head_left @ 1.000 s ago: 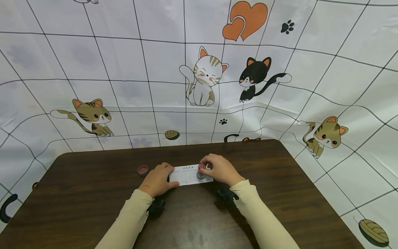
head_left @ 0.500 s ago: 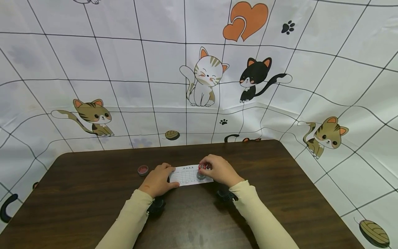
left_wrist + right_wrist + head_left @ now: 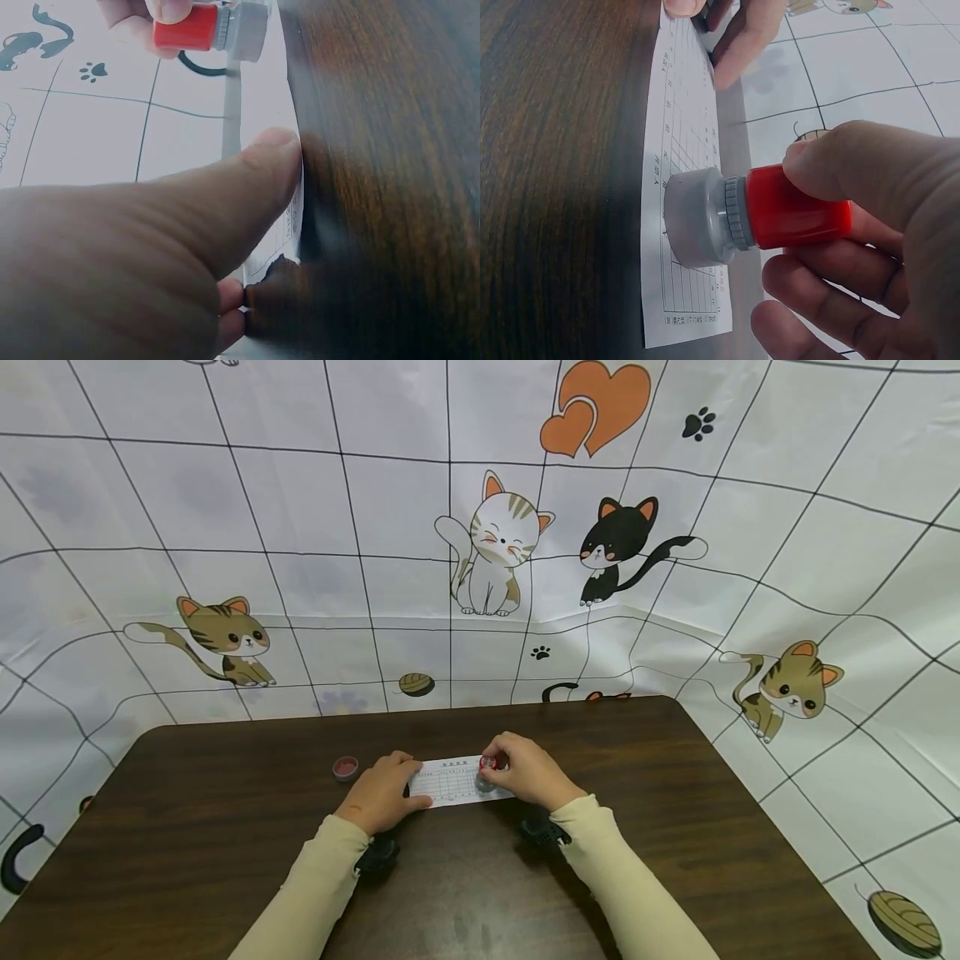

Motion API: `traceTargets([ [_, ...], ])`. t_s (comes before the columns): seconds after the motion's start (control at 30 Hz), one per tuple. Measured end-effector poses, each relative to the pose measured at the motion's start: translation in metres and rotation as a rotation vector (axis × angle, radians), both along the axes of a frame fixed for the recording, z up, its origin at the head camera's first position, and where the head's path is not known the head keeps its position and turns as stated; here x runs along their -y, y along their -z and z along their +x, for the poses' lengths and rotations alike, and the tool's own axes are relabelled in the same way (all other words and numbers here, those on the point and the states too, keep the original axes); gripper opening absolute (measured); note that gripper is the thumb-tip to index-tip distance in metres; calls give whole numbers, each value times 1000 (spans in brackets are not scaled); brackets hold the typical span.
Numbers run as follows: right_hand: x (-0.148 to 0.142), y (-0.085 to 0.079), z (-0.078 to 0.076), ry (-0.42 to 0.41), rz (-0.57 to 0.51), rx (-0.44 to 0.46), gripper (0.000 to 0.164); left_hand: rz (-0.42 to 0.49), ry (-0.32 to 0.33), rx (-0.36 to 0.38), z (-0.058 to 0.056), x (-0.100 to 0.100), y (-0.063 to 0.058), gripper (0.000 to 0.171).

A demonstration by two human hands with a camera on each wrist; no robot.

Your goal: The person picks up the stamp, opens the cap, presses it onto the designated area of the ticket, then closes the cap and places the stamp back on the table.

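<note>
A white paper form (image 3: 447, 783) printed with a table grid lies on the brown table. My left hand (image 3: 384, 791) rests on its left end, with the thumb (image 3: 274, 142) on the near edge and the fingertips at the far edge. In my right hand (image 3: 534, 768) is a stamp, pinched between thumb and fingers by its red handle (image 3: 791, 210). The stamp's round grey base (image 3: 697, 217) stands upright on the right part of the form. Its printing face is hidden against the paper.
A small round cap (image 3: 345, 768), reddish inside, sits on the table (image 3: 247, 827) just left of my left hand. Behind the table hangs a white cloth (image 3: 360, 585) with a grid and cartoon cats. A black strap device (image 3: 545, 829) is at my right wrist.
</note>
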State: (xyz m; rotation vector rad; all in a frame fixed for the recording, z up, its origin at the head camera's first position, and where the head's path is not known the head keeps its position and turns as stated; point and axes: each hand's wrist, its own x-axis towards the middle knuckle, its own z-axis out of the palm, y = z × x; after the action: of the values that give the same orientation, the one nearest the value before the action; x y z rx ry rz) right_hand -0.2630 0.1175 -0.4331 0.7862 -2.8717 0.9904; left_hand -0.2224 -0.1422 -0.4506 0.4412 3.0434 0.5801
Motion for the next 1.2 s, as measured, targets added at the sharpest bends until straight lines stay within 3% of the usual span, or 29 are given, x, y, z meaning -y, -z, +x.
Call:
traceTargets([
  [0.87, 2, 1, 0, 17, -37, 50, 10, 9, 1, 3, 1, 0, -1, 64],
  [1.2, 2, 3, -1, 9, -42, 42, 9, 5, 52, -14, 1, 1, -1, 65],
])
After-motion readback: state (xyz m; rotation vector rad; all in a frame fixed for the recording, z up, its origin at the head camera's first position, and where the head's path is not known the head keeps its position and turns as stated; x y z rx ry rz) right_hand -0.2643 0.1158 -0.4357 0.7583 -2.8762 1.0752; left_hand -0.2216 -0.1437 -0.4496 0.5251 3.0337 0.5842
